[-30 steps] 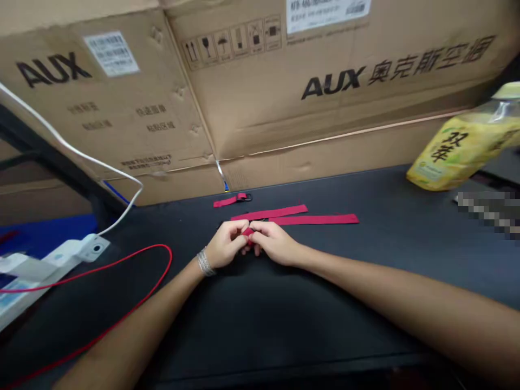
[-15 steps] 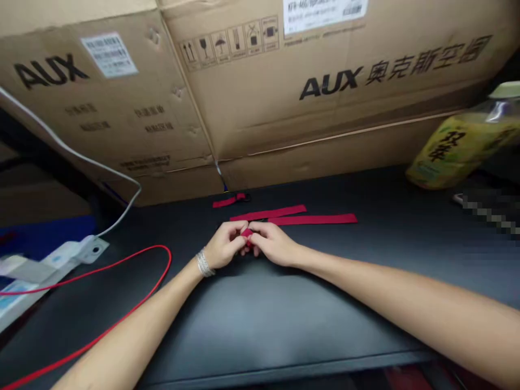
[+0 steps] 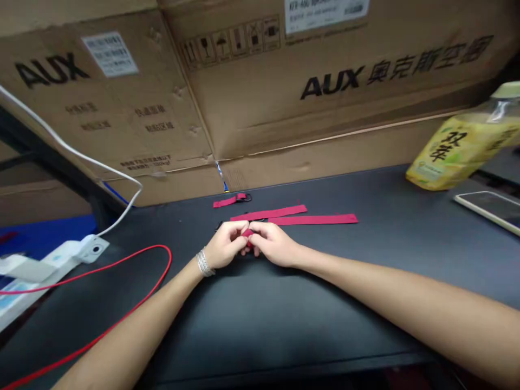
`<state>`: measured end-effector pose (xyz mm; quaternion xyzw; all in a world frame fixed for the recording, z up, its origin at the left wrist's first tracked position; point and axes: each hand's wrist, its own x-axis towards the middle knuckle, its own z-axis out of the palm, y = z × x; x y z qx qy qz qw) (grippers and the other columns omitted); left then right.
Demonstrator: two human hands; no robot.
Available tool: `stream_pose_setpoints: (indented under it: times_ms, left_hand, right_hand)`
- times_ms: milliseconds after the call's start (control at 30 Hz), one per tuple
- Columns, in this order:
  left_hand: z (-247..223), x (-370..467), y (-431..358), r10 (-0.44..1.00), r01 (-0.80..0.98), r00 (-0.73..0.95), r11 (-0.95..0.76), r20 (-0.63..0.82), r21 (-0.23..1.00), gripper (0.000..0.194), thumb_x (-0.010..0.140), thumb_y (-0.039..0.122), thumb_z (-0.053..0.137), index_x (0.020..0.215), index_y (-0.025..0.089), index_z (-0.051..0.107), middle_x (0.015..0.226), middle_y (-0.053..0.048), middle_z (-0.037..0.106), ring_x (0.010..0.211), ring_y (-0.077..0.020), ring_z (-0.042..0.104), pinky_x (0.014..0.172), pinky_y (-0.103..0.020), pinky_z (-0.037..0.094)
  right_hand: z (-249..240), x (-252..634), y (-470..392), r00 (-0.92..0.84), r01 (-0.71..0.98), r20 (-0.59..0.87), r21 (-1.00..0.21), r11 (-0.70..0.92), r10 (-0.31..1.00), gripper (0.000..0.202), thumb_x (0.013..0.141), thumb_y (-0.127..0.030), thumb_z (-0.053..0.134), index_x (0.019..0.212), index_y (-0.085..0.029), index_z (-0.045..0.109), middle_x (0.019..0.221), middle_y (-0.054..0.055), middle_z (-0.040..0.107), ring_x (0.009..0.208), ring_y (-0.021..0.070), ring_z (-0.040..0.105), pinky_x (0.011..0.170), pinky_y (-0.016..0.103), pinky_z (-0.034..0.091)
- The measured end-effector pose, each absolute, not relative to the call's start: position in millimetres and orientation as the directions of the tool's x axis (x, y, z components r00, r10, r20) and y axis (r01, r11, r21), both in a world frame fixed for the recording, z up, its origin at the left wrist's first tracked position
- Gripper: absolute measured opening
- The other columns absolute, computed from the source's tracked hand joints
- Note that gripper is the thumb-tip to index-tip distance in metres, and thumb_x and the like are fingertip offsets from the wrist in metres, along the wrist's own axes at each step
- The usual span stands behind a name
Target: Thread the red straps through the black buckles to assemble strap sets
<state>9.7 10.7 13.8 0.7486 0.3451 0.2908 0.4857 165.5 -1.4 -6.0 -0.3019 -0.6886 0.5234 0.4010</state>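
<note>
Between both thumbs and fingers is a piece of red webbing strap [image 3: 247,233], mostly covered by my hands. My left hand [image 3: 225,242], with a silvery band at the wrist, pinches its left side. My right hand [image 3: 273,242] pinches the right side, fingertips almost touching the left ones. Just beyond the hands, two flat red straps lie on the dark table: an upper strap [image 3: 276,212] and a longer strap [image 3: 317,219]. Farther back rests a short red strap [image 3: 227,202] with a black buckle [image 3: 243,197]. Another dark piece by my left hand is partly hidden.
Large cardboard boxes [image 3: 260,108] stand along the back of the table [image 3: 252,325]. A yellow-labelled bottle [image 3: 455,146] and a phone [image 3: 493,206] are at right. At left lie a white power strip [image 3: 60,260], a white cable [image 3: 93,157] and a red cable [image 3: 134,309].
</note>
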Motion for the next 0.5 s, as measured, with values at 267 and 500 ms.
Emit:
stream_pose_setpoints:
  times_ms: [267, 500]
  left_hand:
    - [13.8, 11.0, 11.0, 0.796, 0.231, 0.598, -0.29, 0.099, 0.929, 0.01, 0.069, 0.018, 0.047, 0.061, 0.017, 0.041, 0.054, 0.003, 0.053, 0.047, -0.0074, 0.047, 0.046, -0.018, 0.038]
    - [15.4, 11.2, 10.2, 0.798, 0.225, 0.593, -0.29, 0.106, 0.93, 0.01, 0.068, 0.019, 0.047, 0.06, 0.016, 0.042, 0.053, 0.003, 0.053, 0.047, -0.0074, 0.047, 0.047, -0.018, 0.038]
  right_hand:
    - [-5.6, 165.6, -2.2, -0.488, -0.001, 0.249, -0.959, 0.284, 0.836, 0.015, 0.084, -0.013, 0.042, 0.081, -0.015, 0.057, 0.07, 0.0, 0.058, 0.057, 0.0091, 0.05, 0.057, 0.021, 0.042]
    - [-4.5, 165.5, -2.5, -0.485, 0.007, 0.251, -0.957, 0.291, 0.838, 0.016, 0.084, -0.012, 0.042, 0.083, -0.014, 0.057, 0.07, -0.001, 0.057, 0.057, 0.0083, 0.05, 0.057, 0.02, 0.042]
